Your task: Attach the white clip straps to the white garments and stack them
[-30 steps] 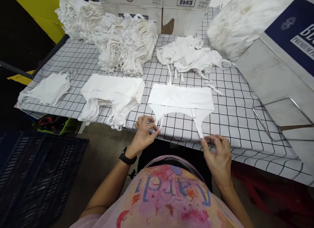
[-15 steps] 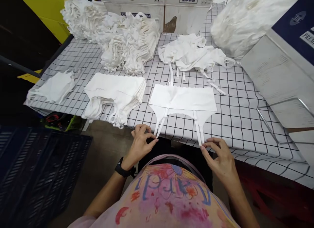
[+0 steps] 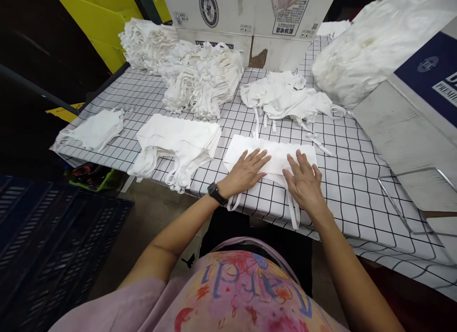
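Note:
A white strappy top [image 3: 276, 151] lies flat near the table's front edge, its two straps hanging toward me over the edge. My left hand [image 3: 246, 171] rests palm down on its left half, fingers stretched out. On the right half lies my right hand [image 3: 303, 182], also flat with fingers spread. Both hands cover much of the garment's lower part. Just to the left is a neat stack of the same white tops [image 3: 178, 137], straps toward me. A loose heap of white tops [image 3: 285, 96] lies behind the garment.
Large bundles of white garments [image 3: 203, 77] stand at the back left, before a white carton [image 3: 228, 13]. A smaller white pile [image 3: 94, 130] lies far left. On the right are a filled plastic bag [image 3: 360, 51], an opened carton [image 3: 403, 118] and a bent metal wire [image 3: 392, 206].
Both hands have let go of the strap ends and moved forward onto the garment, now lying flat on it. The straps hang loose. The view has shifted slightly.

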`<state>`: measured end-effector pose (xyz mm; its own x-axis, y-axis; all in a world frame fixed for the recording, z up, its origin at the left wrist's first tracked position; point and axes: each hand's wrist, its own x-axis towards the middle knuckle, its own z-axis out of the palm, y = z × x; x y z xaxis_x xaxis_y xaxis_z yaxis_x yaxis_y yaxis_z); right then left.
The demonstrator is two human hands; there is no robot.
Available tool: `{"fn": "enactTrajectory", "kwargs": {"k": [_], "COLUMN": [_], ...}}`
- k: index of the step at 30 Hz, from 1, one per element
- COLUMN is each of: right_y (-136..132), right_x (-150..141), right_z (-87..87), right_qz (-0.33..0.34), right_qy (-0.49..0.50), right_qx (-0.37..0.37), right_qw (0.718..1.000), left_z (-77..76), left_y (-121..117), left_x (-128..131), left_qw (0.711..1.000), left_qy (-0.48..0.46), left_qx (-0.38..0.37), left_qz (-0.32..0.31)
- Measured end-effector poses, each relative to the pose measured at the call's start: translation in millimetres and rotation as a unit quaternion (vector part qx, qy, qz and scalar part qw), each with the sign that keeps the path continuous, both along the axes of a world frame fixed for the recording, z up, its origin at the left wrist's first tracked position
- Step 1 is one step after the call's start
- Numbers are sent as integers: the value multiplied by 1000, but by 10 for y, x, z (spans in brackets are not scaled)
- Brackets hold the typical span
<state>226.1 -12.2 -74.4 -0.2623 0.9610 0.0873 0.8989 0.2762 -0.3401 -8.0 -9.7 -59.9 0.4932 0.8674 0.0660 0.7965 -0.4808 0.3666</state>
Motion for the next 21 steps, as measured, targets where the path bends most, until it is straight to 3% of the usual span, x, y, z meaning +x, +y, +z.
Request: {"fn": "enactTrajectory", "kwargs": {"k": [3,6,11,16,21], "right_y": [167,168,104,119,123], "right_x": [-63,-2,75,72,74], "right_z": [-59,-95,-159,-220,-245], "right_qz": [-25,-54,-75,-78,-85], "right_qy": [-53,-62,-40,1,7], "right_qx": [-59,-67,-18,20,39], "right_qw": [997,994,996,997,996], "left_z": [-110,-156,-38,155,183], "left_y": [183,213,335,859,1366], "left_x": [13,-134,-323,-167,40], "left_qw": [999,996,981,971,971], "left_qy": [24,24,37,21,60], "left_qx": [-33,-55,-12,13,-36], "left_qz": [9,73,192,236,228]}}
